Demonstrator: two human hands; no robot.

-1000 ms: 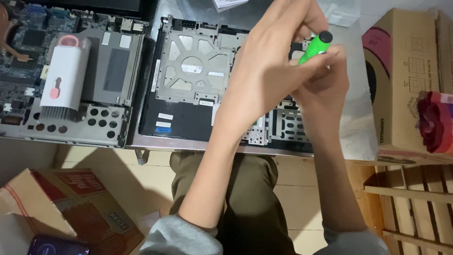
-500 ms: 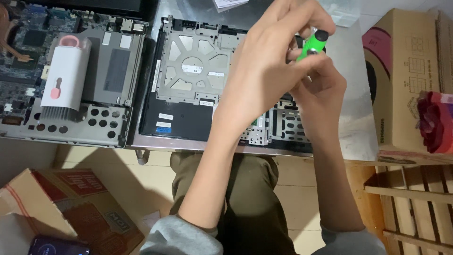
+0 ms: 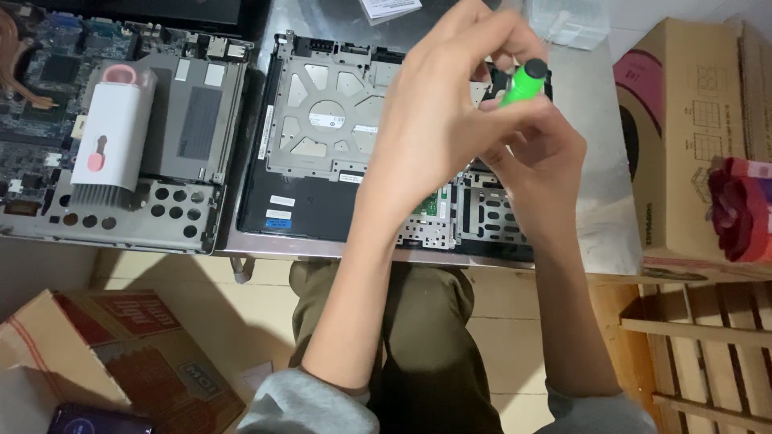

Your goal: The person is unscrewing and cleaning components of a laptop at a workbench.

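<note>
The person's left hand (image 3: 450, 120) and right hand (image 3: 535, 153) meet above the opened laptop base (image 3: 322, 137), both closed around a green screwdriver handle (image 3: 519, 84) with a black cap. The left grip wraps the handle from the side, and the right grip pinches it from below; the tip is hidden behind the fingers, so what it touches cannot be told.

The work looks well advanced. The laptop base lies with its cover off, its silver metal frame and inner parts bare. A 2nd stripped laptop (image 3: 121, 137) lies just beside it on the tabletop (image 3: 595, 201), circuit board exposed. Whether any screws remain under the hands cannot be seen.

A white cleaning brush kit (image 3: 108, 141) with pink parts rests on the 2nd laptop. Small white and blue labels (image 3: 277, 207) sit on the dark lower edge of the laptop base, and a round white sticker (image 3: 328, 119) on its frame. A brown cardboard box (image 3: 691, 137) with a pink and black print stands at the right, touching the tabletop's edge, with a red cloth thing (image 3: 740, 209) against it. Another brown cardboard carton (image 3: 121, 354) with red print lies on the floor at lower left, a dark phone (image 3: 96, 419) by it. A white paper slip (image 3: 388, 7) lies at the top.
</note>
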